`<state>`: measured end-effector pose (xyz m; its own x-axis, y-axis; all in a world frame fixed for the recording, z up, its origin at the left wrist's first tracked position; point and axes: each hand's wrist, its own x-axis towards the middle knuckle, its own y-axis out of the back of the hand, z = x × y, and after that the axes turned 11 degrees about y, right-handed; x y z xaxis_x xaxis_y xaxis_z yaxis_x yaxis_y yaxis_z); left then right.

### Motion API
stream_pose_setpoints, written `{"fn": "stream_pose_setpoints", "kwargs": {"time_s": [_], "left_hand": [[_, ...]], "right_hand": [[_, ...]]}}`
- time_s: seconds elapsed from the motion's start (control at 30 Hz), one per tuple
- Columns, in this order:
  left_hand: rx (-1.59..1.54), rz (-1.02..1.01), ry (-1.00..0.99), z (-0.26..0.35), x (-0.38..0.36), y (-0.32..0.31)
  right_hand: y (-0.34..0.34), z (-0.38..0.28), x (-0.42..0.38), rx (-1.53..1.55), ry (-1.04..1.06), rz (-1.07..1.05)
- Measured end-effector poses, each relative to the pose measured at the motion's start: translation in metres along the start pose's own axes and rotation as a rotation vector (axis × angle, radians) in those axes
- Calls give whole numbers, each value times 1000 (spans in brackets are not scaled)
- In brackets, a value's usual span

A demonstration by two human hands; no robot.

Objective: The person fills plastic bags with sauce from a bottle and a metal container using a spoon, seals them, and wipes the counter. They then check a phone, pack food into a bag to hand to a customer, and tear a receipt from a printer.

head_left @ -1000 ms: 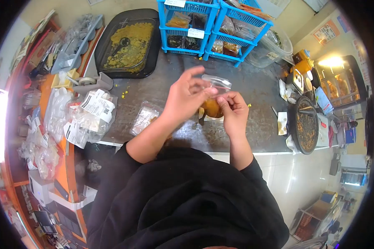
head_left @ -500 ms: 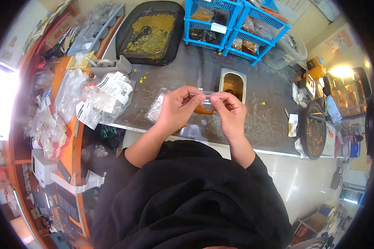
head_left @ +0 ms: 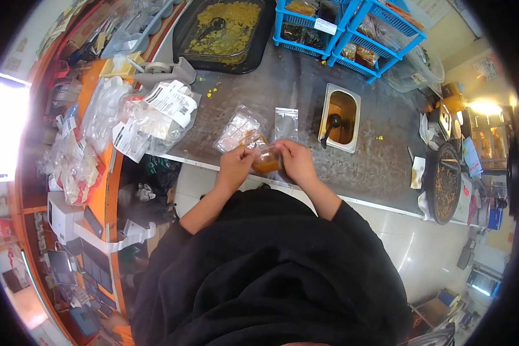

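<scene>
My left hand (head_left: 235,168) and my right hand (head_left: 297,162) pinch the top corners of a small clear plastic bag (head_left: 266,164) that holds orange-brown sauce. It is low over the front edge of the metal counter (head_left: 380,167). Just beyond my left hand lies a pile of clear plastic bags (head_left: 236,128), with some orange-brown sauce showing at its near side. An unfilled clear zip bag (head_left: 286,122) lies flat past my right hand. To the right stands a steel pan (head_left: 354,124) of brown sauce, with a black ladle (head_left: 334,121) in it.
At the back are a black tray (head_left: 181,55) of yellow food and blue baskets (head_left: 352,52) of packets. A tape dispenser (head_left: 181,72) and labelled plastic packages (head_left: 155,121) stand on the left. A round dark pan (head_left: 444,190) sits at the right end.
My hands have come down and nearer with the bag, from a raised pinch along its top edge to its corners. The view has shifted, and the steel pan's ladle now shows.
</scene>
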<state>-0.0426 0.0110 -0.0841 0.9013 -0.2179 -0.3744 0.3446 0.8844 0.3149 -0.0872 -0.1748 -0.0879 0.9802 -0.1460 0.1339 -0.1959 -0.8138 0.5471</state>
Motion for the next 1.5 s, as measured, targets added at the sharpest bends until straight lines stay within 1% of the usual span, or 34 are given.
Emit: {"fn": "stream_pose_setpoints", "kwargs": {"time_s": [0.03,0.1,0.13,0.17,0.2,0.3,0.37,0.4,0.47,0.5,0.57,0.6,0.67,0.7,0.77,0.87,0.9,1.0,1.1,1.2,1.23,1.3,1.33,1.37,1.4,1.47,1.5], "left_hand": [[77,69,-33,-4,6,-1],[231,208,-105,-11,18,-2],[301,239,-169,-15,24,-1],[371,269,-231,-19,29,1],[442,299,-291,-16,28,3],[436,433,-404,-6,23,2],[400,373,-423,4,19,3],[382,346,-433,9,18,4],[255,274,-371,21,12,5],[191,237,-342,25,11,5],[184,231,-347,28,11,7],[180,229,-348,30,9,7],[160,187,-279,35,7,9],[150,168,-246,37,7,9],[75,143,-269,37,9,10],[-109,51,-238,33,12,11],[-182,10,-220,32,12,12],[81,-261,-174,47,5,36],[-67,-187,-170,61,-10,31],[8,-121,-249,62,-13,31],[11,-126,-266,64,-16,29],[17,-136,-307,72,-22,23],[-76,-165,-297,75,-22,20],[-169,-193,-285,77,-22,16],[-262,-220,-269,80,-24,13],[-195,-216,-286,91,-30,11],[-162,-215,-296,96,-32,11]], "right_hand": [[-5,10,8,-135,47,6],[-10,26,24,-531,199,113],[-13,34,28,-729,272,169],[-16,40,29,-756,176,107],[-17,46,30,-739,201,116],[-15,66,36,-700,267,133],[-18,80,38,-686,290,131],[-17,73,38,-637,254,113],[-11,50,40,-541,188,83],[-11,49,41,-552,222,106],[-11,49,40,-575,284,148],[-12,55,42,-556,269,155],[-15,65,49,-516,239,169],[-14,62,49,-437,260,203],[-13,53,53,-279,307,268],[-12,14,42,367,17,66],[-10,-4,37,479,33,73],[12,-35,30,392,36,3],[33,-69,30,-175,412,336],[48,-95,19,57,329,66],[48,-99,15,206,208,-119],[45,-96,9,332,131,-145],[45,-93,9,394,96,-158],[46,-89,10,319,159,-109],[50,-91,10,286,151,-92],[59,-100,8,222,134,-55],[57,-98,7,201,171,-1]]}}
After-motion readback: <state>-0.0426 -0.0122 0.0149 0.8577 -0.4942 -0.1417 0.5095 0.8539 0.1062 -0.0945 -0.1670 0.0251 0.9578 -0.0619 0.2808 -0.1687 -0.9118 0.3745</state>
